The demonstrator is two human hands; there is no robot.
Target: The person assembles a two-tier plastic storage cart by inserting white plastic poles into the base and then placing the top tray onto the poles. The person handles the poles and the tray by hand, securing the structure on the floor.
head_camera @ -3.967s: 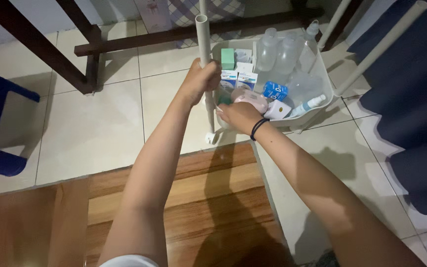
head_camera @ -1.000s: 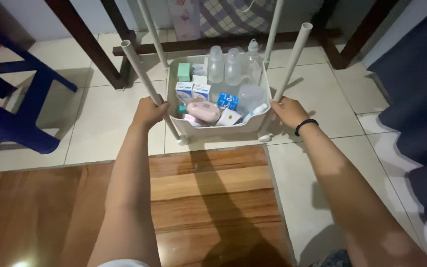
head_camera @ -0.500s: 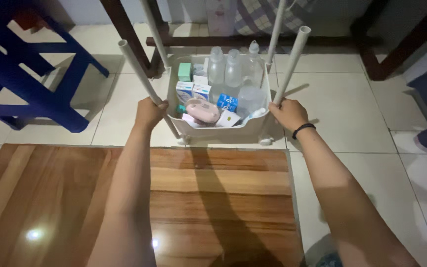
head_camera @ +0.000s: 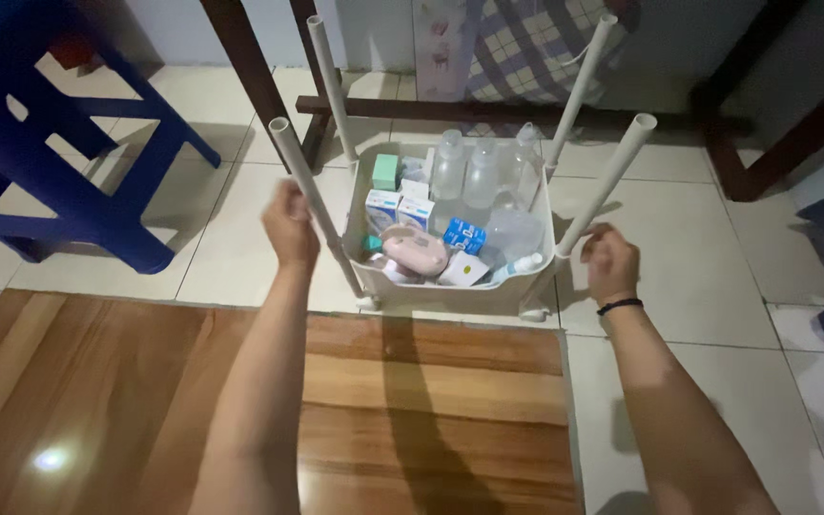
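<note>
wooden floor panel (head_camera: 412, 381) nearest. left hand (head_camera: 290, 227) loosely curled beside the front-left pole (head_camera: 315, 202), grip not clear. right hand (head_camera: 609, 262) half open, fingertips at the front-right pole (head_camera: 605, 186). white bin (head_camera: 450, 286) on tile between them, holding bottles (head_camera: 464, 176) and boxes (head_camera: 398, 208). blue stool (head_camera: 59, 162) far left.

— What shifted since four seconds back?

— Back then I saw the left hand (head_camera: 290, 227) on one white pole (head_camera: 317, 205) and the right hand (head_camera: 610, 262) down in the white basket (head_camera: 450, 286). The right hand came out and took the near right pole (head_camera: 605, 186).

— And in the last half second?

— Both grips loosened; the hands slid beside their poles. The view swung, and the blue stool (head_camera: 59, 143) came in.
</note>
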